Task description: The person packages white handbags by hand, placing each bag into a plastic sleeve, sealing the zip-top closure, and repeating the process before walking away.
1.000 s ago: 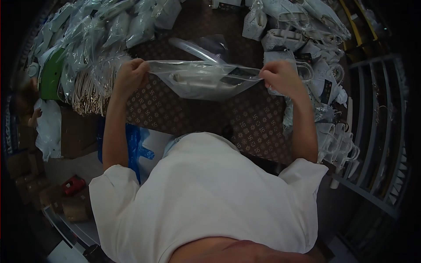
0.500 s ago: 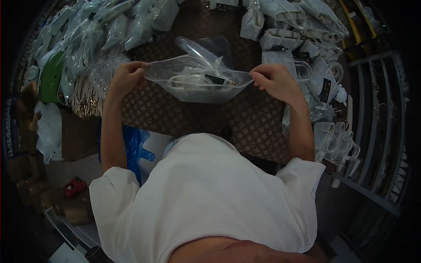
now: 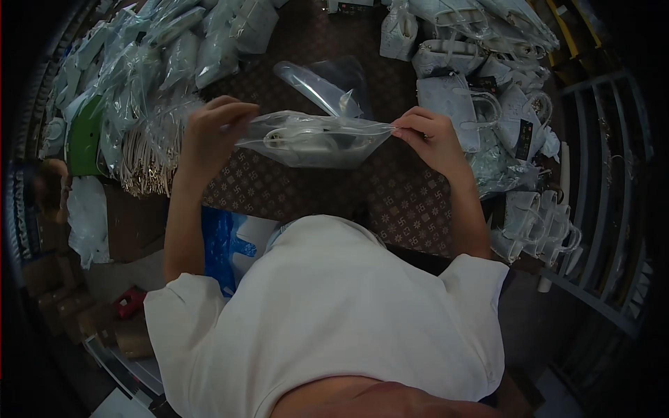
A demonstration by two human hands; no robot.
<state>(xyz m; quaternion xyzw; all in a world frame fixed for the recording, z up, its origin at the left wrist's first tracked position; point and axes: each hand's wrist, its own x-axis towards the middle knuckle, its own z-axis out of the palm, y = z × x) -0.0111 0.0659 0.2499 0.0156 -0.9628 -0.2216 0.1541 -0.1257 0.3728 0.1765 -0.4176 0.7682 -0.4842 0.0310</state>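
Note:
Between my hands a clear plastic bag [image 3: 369,148] is stretched sideways above the brown patterned table. Inside it lies a white handbag [image 3: 300,137], its handle showing through the film. My left hand [image 3: 217,132] is closed at the bag's left corner, fingers bent over and slightly blurred. At the opposite corner, my right hand [image 3: 428,134] pinches the film between thumb and fingers. The mouth of the bag looks nearly flat, its top edges close together. Just behind it lies some loose clear plastic [image 3: 313,87].
Wrapped goods in clear plastic [image 3: 174,52] pile up at the left, beside a bundle of straps [image 3: 146,157] and a green item [image 3: 85,136]. White handbags [image 3: 446,97] crowd the right side. Metal shelving [image 3: 599,188] stands beyond. A blue plastic bag [image 3: 223,244] hangs near my left forearm.
The bag's mouth has gone from wide open to nearly flat. My left hand has moved inward to the right and turned; my right hand has dropped slightly.

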